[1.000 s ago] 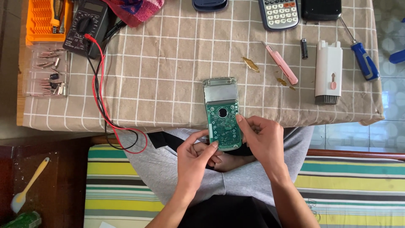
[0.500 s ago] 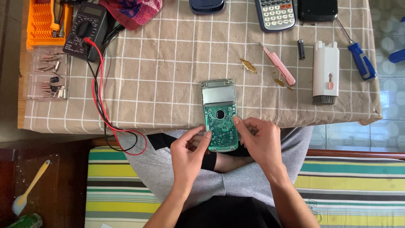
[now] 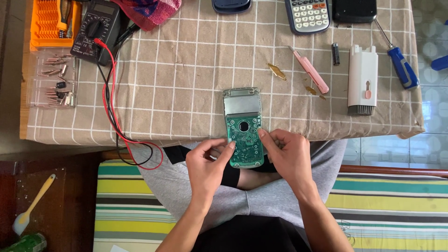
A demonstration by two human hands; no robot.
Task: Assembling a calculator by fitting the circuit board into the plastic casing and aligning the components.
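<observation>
Checked tablecloth (image 3: 186, 84); orange tray (image 3: 44, 28) holds screwdriver bits (image 3: 46, 18).

Far left: orange bit tray (image 3: 44, 23), black multimeter (image 3: 95, 30) with red and black leads.
Top edge: grey calculator (image 3: 308, 15).
Right: pink knife (image 3: 309, 70), white brush tool (image 3: 363, 79), blue screwdriver (image 3: 399, 60).
Floor: yellow spatula (image 3: 32, 205).

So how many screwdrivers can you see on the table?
2: a blue-handled screwdriver near the right edge, an orange-handled screwdriver in the orange tray far left. Others may lie out of frame.
</observation>
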